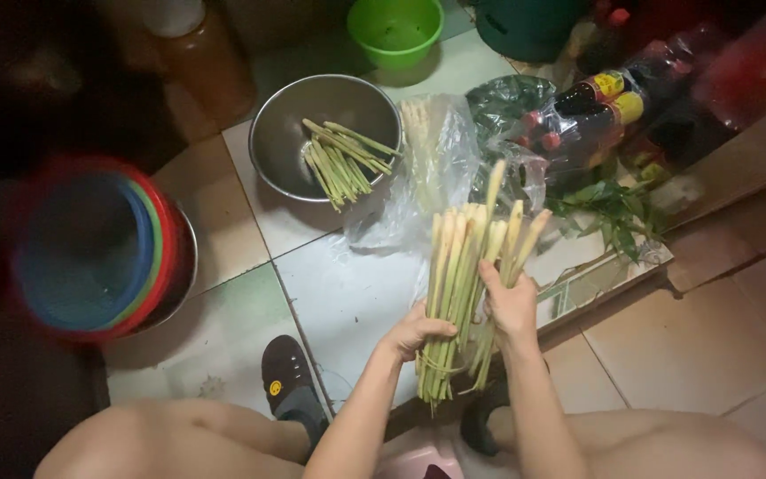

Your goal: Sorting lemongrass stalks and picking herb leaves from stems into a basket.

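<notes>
Pale green lemongrass bundle (465,284) gripped upright between 2 hands: left hand (418,333) clenched round lower stalks, right hand (511,306) grasping stalks higher.

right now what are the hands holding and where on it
Both hold one bundle of lemongrass stalks: left hand around its lower part, right hand gripping the middle from the other side.

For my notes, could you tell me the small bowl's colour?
Bright green, in the head view: the small bowl.
</notes>
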